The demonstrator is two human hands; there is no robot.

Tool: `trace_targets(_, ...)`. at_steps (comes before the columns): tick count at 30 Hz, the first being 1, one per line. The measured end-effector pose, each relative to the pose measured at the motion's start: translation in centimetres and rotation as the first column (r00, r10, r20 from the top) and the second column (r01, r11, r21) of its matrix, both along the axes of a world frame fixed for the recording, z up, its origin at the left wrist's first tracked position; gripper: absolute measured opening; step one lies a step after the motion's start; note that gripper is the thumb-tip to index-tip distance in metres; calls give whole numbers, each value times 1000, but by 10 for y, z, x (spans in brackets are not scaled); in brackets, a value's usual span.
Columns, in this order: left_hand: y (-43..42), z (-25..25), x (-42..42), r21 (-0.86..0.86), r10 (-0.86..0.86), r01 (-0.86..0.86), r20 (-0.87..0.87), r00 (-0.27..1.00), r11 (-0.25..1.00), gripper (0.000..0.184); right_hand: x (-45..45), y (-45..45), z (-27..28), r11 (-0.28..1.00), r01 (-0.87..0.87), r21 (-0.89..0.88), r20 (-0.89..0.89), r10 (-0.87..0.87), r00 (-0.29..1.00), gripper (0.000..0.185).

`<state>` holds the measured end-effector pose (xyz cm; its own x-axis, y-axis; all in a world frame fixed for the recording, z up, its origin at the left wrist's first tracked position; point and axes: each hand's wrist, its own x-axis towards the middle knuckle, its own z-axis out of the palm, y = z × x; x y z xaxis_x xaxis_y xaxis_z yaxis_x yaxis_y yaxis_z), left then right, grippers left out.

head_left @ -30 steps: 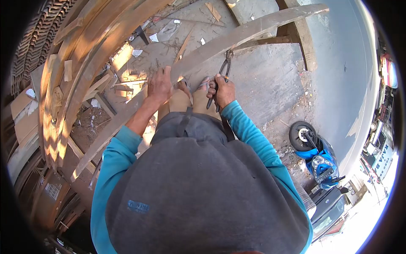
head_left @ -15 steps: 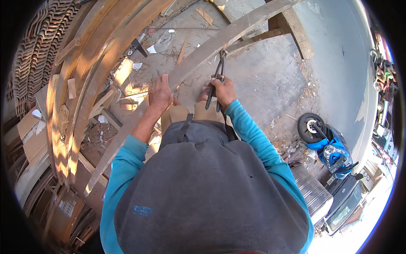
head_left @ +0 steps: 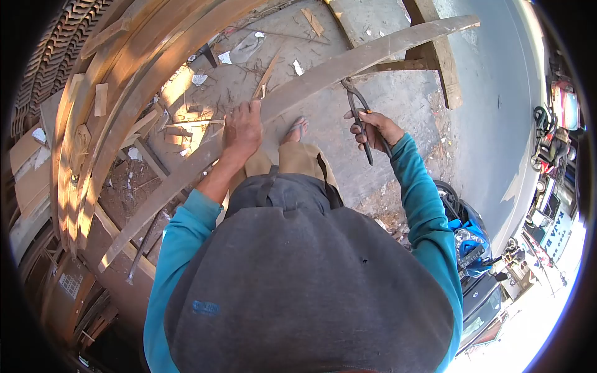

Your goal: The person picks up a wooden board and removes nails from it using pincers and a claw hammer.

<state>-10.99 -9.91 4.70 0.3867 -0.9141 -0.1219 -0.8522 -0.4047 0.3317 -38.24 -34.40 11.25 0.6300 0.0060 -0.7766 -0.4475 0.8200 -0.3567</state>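
Observation:
A long wooden plank [head_left: 311, 84] runs slantwise in front of me, from lower left to upper right. My left hand [head_left: 242, 129] is closed over its edge, fingers on the far side. My right hand [head_left: 380, 129] holds a pair of dark metal pincers [head_left: 359, 99] by the handles. The pincer jaws point away from me, at the near edge of the plank; whether they touch it I cannot tell. The handles look slightly apart.
Stacked planks [head_left: 118, 118] stand at left, with roof tiles [head_left: 68, 50] behind. A long metal bar [head_left: 144, 250] lies at lower left. A wooden beam [head_left: 440, 53] supports the plank's far end. Scraps litter the ground. A blue motorbike [head_left: 466, 239] stands at right.
My right hand has moved right along the plank with the pincers. My left hand keeps its hold. My view has shifted, and a sandalled foot and the metal bar now show.

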Motion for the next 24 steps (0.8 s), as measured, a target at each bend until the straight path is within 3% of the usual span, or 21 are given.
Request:
trace_targets(2,-2,0,0,-21,15,-15,14,1000,1000,36,5,9,-2,995,70,72,-61,-66,996,32)
trace_targets(5,-3,1,3,87,15,-16,10,1000,996,43,6,15,-15,993,80,82,-79,-73,994,30)
trace_targets(7,-10,12,10,195,38,-7,-157,987,981,54,19,38,-13,984,164,-64,-75,-169,983,31)
trace_targets(11,-11,13,16,175,-9,37,-156,988,984,61,38,70,-26,930,305,-207,-70,-325,943,33)
trace_targets(17,-16,13,28,238,-11,70,-243,970,969,61,103,131,-56,650,623,-436,15,-686,727,32)
trace_targets(18,-17,13,33,248,-2,77,-289,957,966,62,116,139,-68,648,632,-425,24,-690,723,32)
trace_targets(20,-18,17,35,264,-9,105,-342,940,959,62,131,154,-87,511,561,-651,35,-718,695,32)
trace_targets(23,-23,25,50,292,24,113,-426,904,950,65,127,167,-94,522,535,-664,43,-688,725,32)
trace_targets(24,-24,24,49,308,36,110,-433,900,945,66,115,165,-91,584,498,-641,19,-636,771,29)
